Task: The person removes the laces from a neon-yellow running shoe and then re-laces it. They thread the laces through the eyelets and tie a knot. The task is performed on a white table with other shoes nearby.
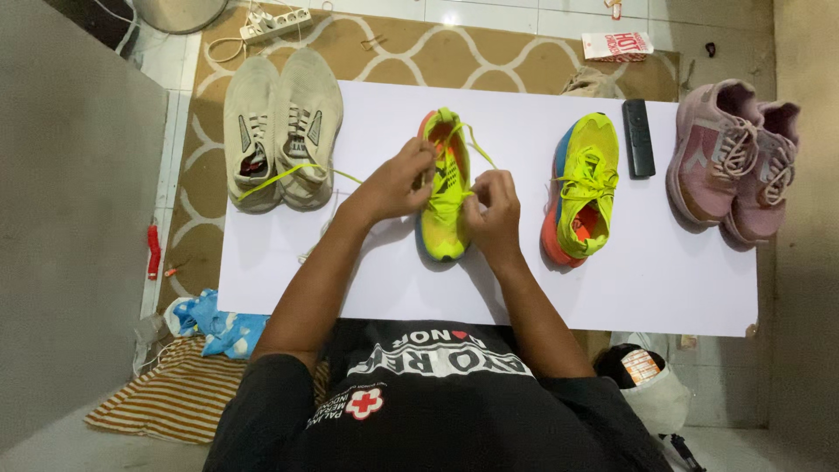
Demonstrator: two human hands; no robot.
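A person leans over a white surface [612, 297], seen from above, working on a neon yellow shoe [444, 188] that lies between both hands. The left hand [398, 182] rests against the shoe's left side, fingers curled in and pinching a yellow lace [297, 170] near the top eyelets; the loose end of that lace trails well out to the left of this hand, across the surface to a pair of worn beige shoes [280, 127]. The right hand [494, 205] presses against the shoe's right side, fingertips drawn together and pinching the lace over the middle of the tongue. Just to the right of the right hand stands a second neon yellow shoe [584, 188] with an orange and blue sole, already laced. Beyond it lies a dark remote control [638, 138], and farther right a pair of pink shoes [734, 162]. Under the surface lies a brown patterned rug [489, 52].
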